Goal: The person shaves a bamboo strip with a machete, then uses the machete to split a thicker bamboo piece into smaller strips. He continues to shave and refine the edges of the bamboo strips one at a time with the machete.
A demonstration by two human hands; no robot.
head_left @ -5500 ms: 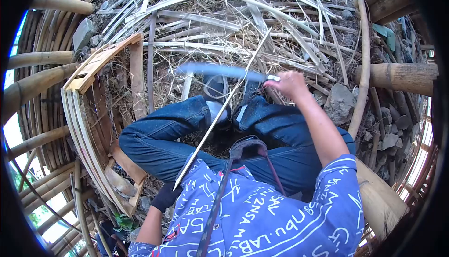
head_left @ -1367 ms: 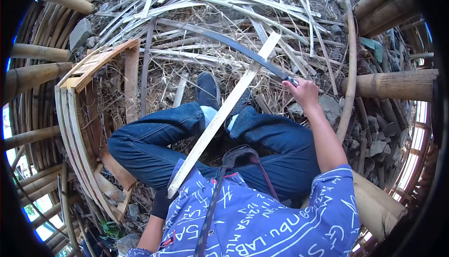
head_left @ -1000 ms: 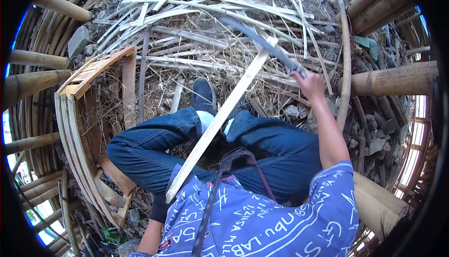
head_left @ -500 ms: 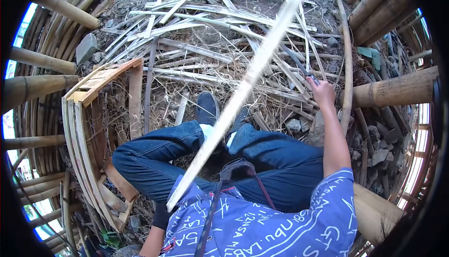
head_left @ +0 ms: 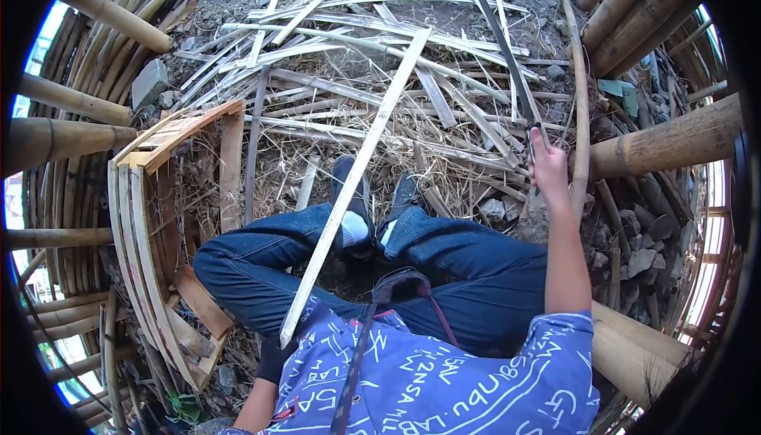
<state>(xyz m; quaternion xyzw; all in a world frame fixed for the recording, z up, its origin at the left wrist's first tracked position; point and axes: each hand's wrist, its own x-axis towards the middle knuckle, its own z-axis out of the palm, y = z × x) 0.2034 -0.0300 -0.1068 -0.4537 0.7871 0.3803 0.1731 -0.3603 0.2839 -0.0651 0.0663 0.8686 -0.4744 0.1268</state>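
My right hand (head_left: pixel 549 167) is closed round the handle of a long dark blade (head_left: pixel 503 43), which points up and away over the ground. A long pale bamboo strip (head_left: pixel 361 167) slants across my lap, its near end at my left hand (head_left: pixel 274 358). That hand wears a dark glove and lies beside my shirt; its fingers wrap the strip's lower end, partly hidden. The strip's far end reaches over the scattered strips (head_left: pixel 380 19) on the ground.
A curved stack of wooden slats (head_left: pixel 151 269) stands at the left. Bamboo poles (head_left: pixel 666 138) jut in from both sides. Stones (head_left: pixel 149 82) and rubble lie near the edges. A thick bamboo piece (head_left: pixel 638 352) is by my right side.
The pale strip's far end has swung left and down. The blade has turned more upright in my right hand, which has shifted slightly down.
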